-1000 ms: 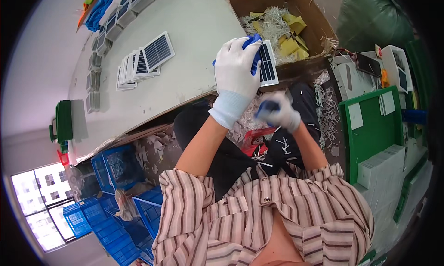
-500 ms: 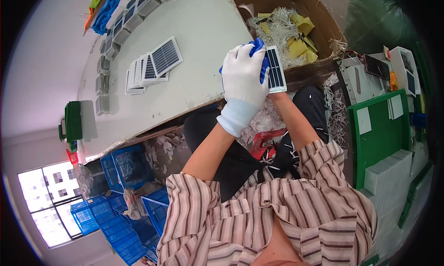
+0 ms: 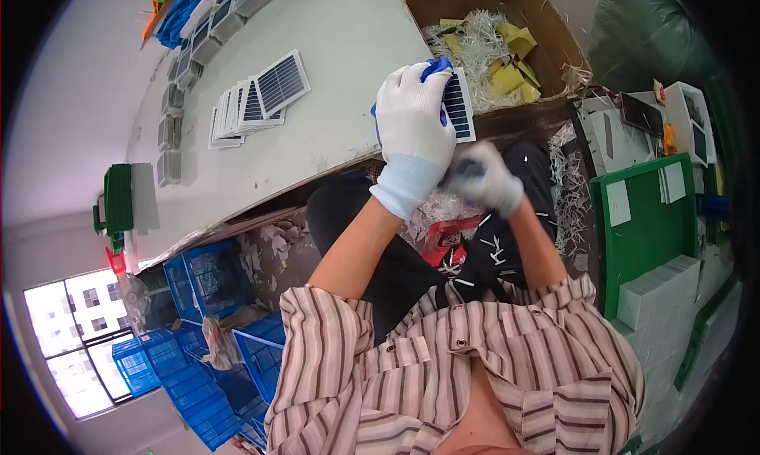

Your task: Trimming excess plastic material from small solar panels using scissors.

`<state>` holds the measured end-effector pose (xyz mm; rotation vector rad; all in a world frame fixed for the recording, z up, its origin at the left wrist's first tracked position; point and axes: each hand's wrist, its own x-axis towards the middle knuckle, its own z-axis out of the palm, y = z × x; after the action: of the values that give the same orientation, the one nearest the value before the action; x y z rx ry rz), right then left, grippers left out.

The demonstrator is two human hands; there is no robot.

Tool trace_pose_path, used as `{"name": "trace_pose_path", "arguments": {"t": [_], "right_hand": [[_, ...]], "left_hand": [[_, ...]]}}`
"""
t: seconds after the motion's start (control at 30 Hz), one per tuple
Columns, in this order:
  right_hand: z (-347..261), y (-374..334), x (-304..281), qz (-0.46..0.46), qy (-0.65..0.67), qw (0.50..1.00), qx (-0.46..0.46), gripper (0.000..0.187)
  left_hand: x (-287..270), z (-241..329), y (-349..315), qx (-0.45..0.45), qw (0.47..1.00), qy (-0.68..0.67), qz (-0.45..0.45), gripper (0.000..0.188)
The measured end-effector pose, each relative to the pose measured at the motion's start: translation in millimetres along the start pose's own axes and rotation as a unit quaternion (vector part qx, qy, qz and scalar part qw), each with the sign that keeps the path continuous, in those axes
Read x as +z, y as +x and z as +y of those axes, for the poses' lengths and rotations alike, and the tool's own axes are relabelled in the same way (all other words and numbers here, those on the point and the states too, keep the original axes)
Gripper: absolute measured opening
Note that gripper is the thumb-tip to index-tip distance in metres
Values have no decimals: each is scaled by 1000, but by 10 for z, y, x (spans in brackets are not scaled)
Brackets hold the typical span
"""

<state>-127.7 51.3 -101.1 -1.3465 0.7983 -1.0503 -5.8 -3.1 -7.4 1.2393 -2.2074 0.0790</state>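
My left hand [image 3: 412, 114], in a white knit glove with blue coating, is closed on a small solar panel [image 3: 459, 106] with a white border. The panel stands tilted by the table's right edge, partly covered by the glove. Below it and to the right, my right hand [image 3: 487, 178] wears a similar glove and is apart from the panel. Motion smears its fingers, so I cannot tell whether it grips anything. On the white table [image 3: 340, 67], a fanned row of similar panels [image 3: 283, 85] lies left of my left hand.
Several panel stacks [image 3: 207, 43] line the table's far left side. A cardboard box [image 3: 546, 27] with shredded paper and yellow scraps stands at the far right. Nearer right are a green tray [image 3: 645, 225] and a stack of white-edged pieces [image 3: 661, 293]. Blue crates [image 3: 190, 376] stand lower left.
My right hand has come away from behind the panel, down and to the right. My left hand keeps hold of the panel. The view has shifted slightly.
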Motion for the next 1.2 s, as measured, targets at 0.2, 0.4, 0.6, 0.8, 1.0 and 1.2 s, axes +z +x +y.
{"name": "trace_pose_path", "arguments": {"t": [0.2,0.4,0.6,0.8,1.0,1.2], "right_hand": [[209,-95,344,303,133,942,-48,35],[636,713,306,307,248,916,-74,47],[581,905,65,141,614,772,-87,53],[327,295,-146,180,68,980,-51,23],[148,39,46,122,137,983,17,16],[243,-200,341,187,148,971,-9,32]], "left_hand": [[1,82,43,-48,998,32,23,41],[-4,183,61,-47,996,74,-9,37],[-31,31,40,15,999,-39,5,45],[-94,-33,23,-23,999,30,-13,39],[-26,9,-2,-20,1000,7,19,36],[-30,54,22,-22,998,13,50,34]]}}
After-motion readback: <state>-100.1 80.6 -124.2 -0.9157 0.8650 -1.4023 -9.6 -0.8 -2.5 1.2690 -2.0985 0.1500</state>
